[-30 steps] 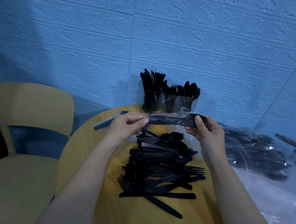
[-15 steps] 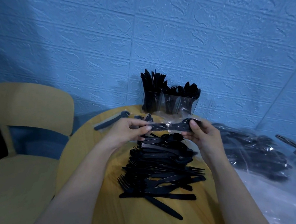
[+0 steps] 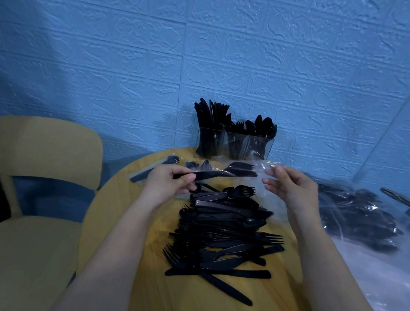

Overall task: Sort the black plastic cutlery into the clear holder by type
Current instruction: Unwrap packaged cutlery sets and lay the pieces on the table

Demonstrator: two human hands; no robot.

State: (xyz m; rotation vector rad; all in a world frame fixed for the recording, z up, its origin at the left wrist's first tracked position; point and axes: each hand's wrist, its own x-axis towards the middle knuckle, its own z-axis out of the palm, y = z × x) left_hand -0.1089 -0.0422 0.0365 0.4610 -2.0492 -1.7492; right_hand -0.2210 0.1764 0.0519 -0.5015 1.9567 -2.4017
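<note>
Two hands work above one yellow tabletop (image 3: 122,222). The left hand (image 3: 168,184) pinches the handles of a cutlery set (image 3: 222,173); the right hand (image 3: 288,186) pinches its clear wrapper (image 3: 262,172). One loose cutlery pile (image 3: 221,232) lies below them. One clear holder (image 3: 235,145) with three filled compartments stands at the tabletop's far edge.

No text, label, brand, number or sign is showing legibly anywhere in the head view.
</note>
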